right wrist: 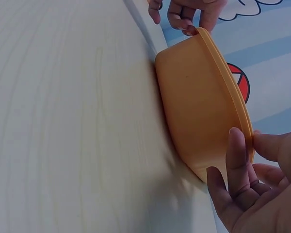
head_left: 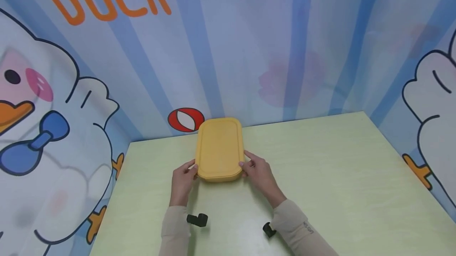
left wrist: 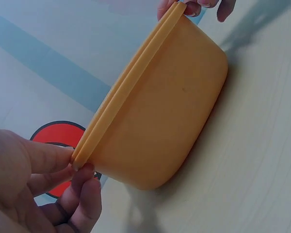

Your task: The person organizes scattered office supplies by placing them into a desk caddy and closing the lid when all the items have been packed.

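Note:
A yellow rectangular food container [head_left: 220,149] with rounded corners and its lid on sits at the back of the table, in front of the printed backdrop. My left hand [head_left: 183,181] pinches the lid's rim at the near left corner, thumb and fingers on either side of the edge in the left wrist view. On the opposite side my right hand [head_left: 261,175] grips the rim near the right corner; the right wrist view has its fingers [right wrist: 237,155] against the container's side wall. The lid covers whatever is inside.
The pale green table [head_left: 320,177] ends at a back edge against a blue striped backdrop [head_left: 242,50] with duck drawings on both sides. A red and white printed ball [head_left: 174,119] is beside the container's far left corner. Small black wrist cameras [head_left: 201,220] hang by both sleeves.

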Available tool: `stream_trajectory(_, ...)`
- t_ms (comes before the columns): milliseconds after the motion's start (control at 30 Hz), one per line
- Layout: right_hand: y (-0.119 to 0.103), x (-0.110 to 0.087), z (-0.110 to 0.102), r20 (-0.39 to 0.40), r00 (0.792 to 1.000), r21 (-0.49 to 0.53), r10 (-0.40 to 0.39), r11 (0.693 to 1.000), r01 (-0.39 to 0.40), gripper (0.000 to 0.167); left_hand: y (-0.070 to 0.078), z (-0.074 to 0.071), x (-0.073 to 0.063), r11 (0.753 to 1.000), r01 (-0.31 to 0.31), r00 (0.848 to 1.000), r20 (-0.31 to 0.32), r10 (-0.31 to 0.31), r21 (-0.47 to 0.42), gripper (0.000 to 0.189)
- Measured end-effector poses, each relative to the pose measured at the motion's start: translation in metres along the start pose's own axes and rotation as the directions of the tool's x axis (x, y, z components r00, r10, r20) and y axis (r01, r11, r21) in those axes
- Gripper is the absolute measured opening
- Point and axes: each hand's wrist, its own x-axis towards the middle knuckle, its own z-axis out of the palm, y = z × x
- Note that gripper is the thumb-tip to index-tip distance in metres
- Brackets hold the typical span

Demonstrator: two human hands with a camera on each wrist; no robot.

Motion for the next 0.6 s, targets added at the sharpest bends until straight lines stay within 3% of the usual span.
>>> stream_trajectory(333, -0.0029, 0.0025, -0.0016, 0.024, 0.997, 0.033, 0.075, 0.997, -0.076, 0.057, 0.0000, 0.0024, -0.0002, 0.998, -0.011, 1.000, 0.001, 0.011, -0.064, 0.033)
stream_trajectory(500, -0.0014, 0.0028, -0.0017, 0.028, 0.997, 0.058, 0.065, 0.996, -0.067, 0.057, -0.0040, 0.0015, 0.0014, 0.999, -0.028, 1.000, 0.011, 0.028, -0.036, 0.035)
stream_trajectory(600, -0.0014, 0.0019, -0.0015, 0.016, 0.999, 0.045, 0.048, 0.998, -0.049, 0.057, -0.0087, 0.0004, 0.0012, 0.995, -0.086, 0.996, 0.014, 0.086, 0.056, 0.039)
